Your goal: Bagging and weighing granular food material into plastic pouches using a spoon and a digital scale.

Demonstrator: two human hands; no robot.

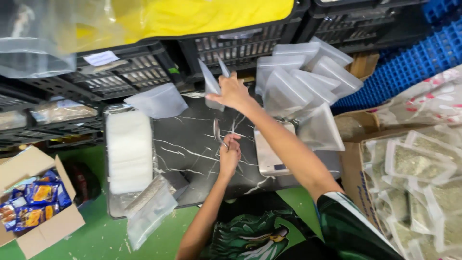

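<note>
My right hand [234, 91] is stretched forward over a dark marble-patterned board [192, 149] and grips a clear empty pouch [211, 86] by its upper part. My left hand [230, 153] is closed around a metal spoon [217, 131], whose bowl points away from me over the board. A small silver scale [269, 156] sits on the board just right of my left hand, under my right forearm. Several empty frosted pouches [308, 79] are fanned out behind and to the right of the scale.
A thick stack of white pouches [129, 149] lies on the board's left side. Black plastic crates [144, 67] stand behind. A cardboard box [36, 207] with colourful packets sits at lower left, and filled pouches of greenish material [418, 183] lie in a box at right. Blue crates [414, 58] stand at upper right.
</note>
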